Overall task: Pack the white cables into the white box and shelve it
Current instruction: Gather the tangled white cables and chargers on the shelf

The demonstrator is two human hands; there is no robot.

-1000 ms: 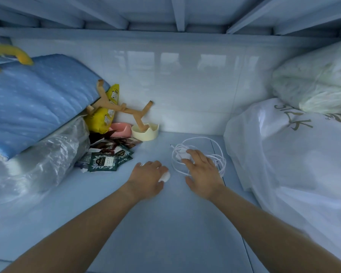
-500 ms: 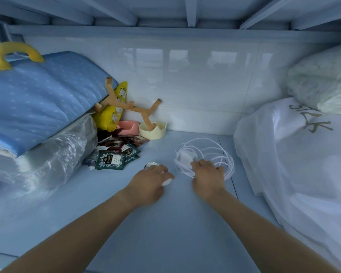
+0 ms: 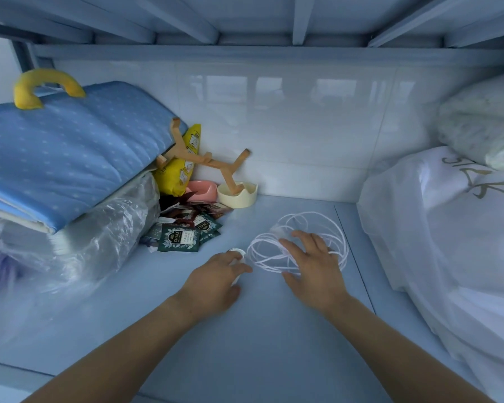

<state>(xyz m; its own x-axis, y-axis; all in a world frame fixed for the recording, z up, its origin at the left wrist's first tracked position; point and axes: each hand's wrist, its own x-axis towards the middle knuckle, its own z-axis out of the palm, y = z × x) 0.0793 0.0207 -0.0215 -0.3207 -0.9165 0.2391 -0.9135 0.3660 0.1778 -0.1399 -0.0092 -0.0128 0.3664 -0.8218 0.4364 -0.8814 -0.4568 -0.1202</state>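
A loose coil of thin white cables (image 3: pixel 266 258) lies on the pale blue shelf board (image 3: pixel 259 350), right of centre. My right hand (image 3: pixel 312 269) rests flat on top of the coil with its fingers spread apart, covering the coil's middle. My left hand (image 3: pixel 216 282) sits just left of the coil, fingers curled over a small white object (image 3: pixel 237 252) that shows only at its edges. No white box is in view.
Left: a folded blue quilt (image 3: pixel 70 152) on a clear plastic bag (image 3: pixel 99 242). Behind my left hand are dark tea sachets (image 3: pixel 181 237), a yellow packet (image 3: pixel 184 173), a pink dish (image 3: pixel 202 190), a cream cup (image 3: pixel 237 196) holding a wooden stand. A large white bag (image 3: pixel 448 242) fills the right side.
My right hand's fingers, bunched on the coil half a second ago, are now spread over it. My left hand stays curled on the small white object.
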